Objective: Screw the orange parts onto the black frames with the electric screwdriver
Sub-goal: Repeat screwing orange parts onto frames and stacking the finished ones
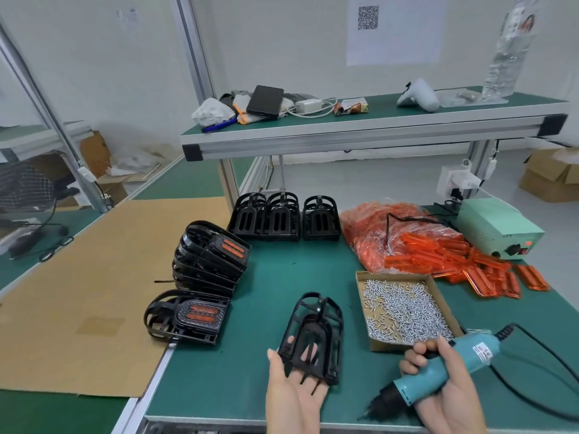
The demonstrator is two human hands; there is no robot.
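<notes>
A bare black frame (315, 336) lies on the upturned palm of my left hand (293, 393), thumb against its left edge, fingers mostly straight beneath it. My right hand (445, 389) grips a teal electric screwdriver (438, 374), its black tip pointing down-left over the table's front edge. Loose orange parts (488, 270) lie at the right, spilling from a plastic bag (388, 233). Three empty black frames (283, 217) stand in a row at the back. Frames fitted with orange parts are stacked at the left (210, 258), one more in front (188, 317).
An open cardboard box of silver screws (404, 308) sits just beyond my right hand. A green power unit (498, 227) stands at the far right, the screwdriver's black cable (560, 371) trailing right. Brown cardboard sheet (94, 286) covers the left. A raised shelf (360, 126) holds clutter.
</notes>
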